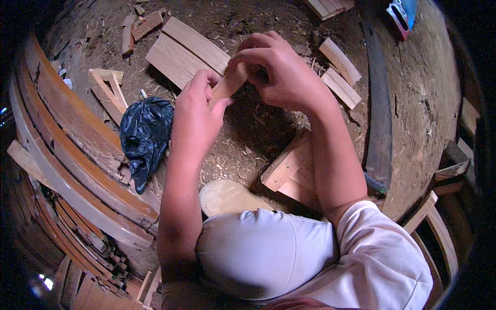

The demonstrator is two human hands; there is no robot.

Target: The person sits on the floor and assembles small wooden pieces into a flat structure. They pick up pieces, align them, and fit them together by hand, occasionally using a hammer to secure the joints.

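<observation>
Both my hands hold a short, pale wooden block (pixel 230 85) in front of me, tilted up to the right. My left hand (pixel 198 109) pinches its lower left end, with the thumb along the near side. Fingers of my right hand (pixel 281 70) curl over its upper right end and partly hide it. Just beyond the hands, flat light-brown boards (pixel 178 54) lie side by side on the ground. A crumpled black plastic bag (pixel 146 137) sits left of my left forearm.
Long curved timbers (pixel 77 139) are stacked along the left. Under my right forearm lies a wooden block (pixel 289 165); a rounded pale board (pixel 227 196) is close to me. Wood offcuts (pixel 341 77) and a long dark strip (pixel 380 108) lie to the right. A blue-handled saw (pixel 402 18) is at the far right.
</observation>
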